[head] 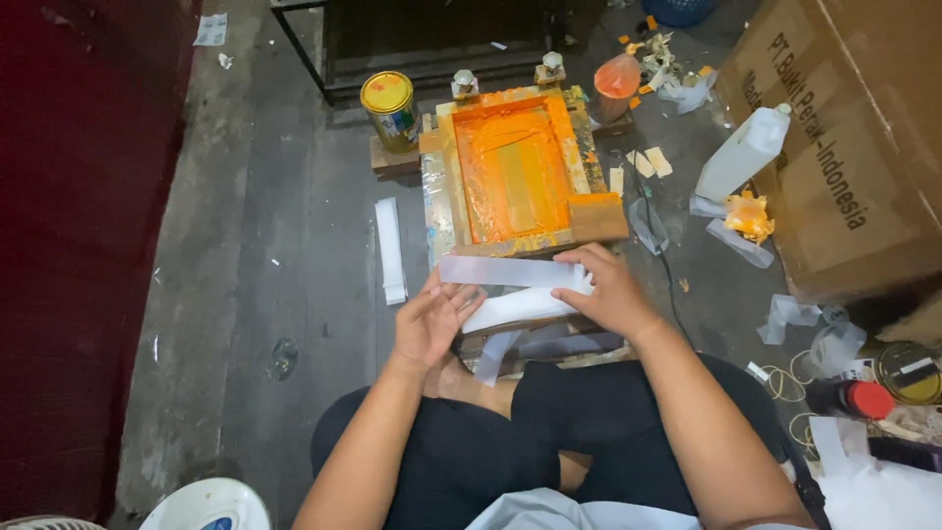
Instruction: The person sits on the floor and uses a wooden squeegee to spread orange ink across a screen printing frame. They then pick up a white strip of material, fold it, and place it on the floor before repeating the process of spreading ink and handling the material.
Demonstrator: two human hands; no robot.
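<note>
Bare floor [245,245] lies open leftward, while the paint can [390,110], printing frame [510,172] and cardboard box [844,147] block ahead and right.
</note>
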